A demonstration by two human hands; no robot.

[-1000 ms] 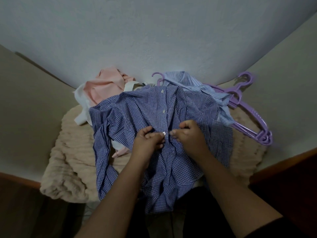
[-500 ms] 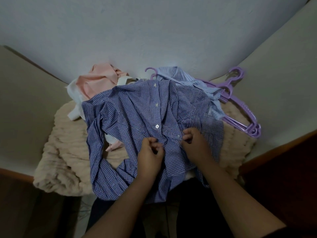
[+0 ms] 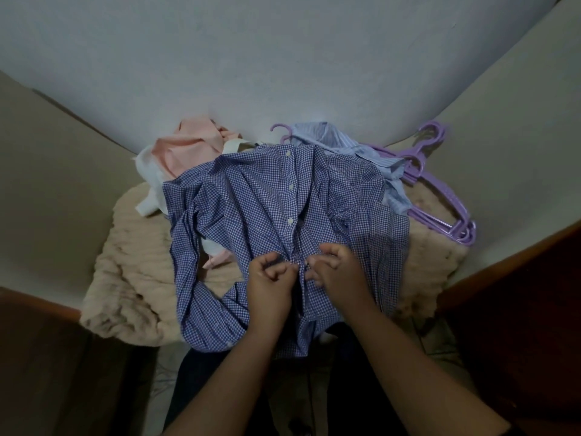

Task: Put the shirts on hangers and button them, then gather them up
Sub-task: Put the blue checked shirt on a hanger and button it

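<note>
No text, label, brand, number or sign could be read anywhere in the view; the fabrics showed only woven patterns and plain buttons.

Blanket: we're looking at a fluffy beige one, rumpled and spread across the middle of the view, its near edge drooping off in thick folds.
Wall: pale blue-grey, and we see it rising straight behind the blanket's far edge.
Side surfaces: plain beige, and we've got one flanking the blanket on each side.
Wooden edges: reddish-brown trim, running along either side of the blanket's near end.
Floor: dim down there below the blanket's near edge; we can't make out detail.
</note>
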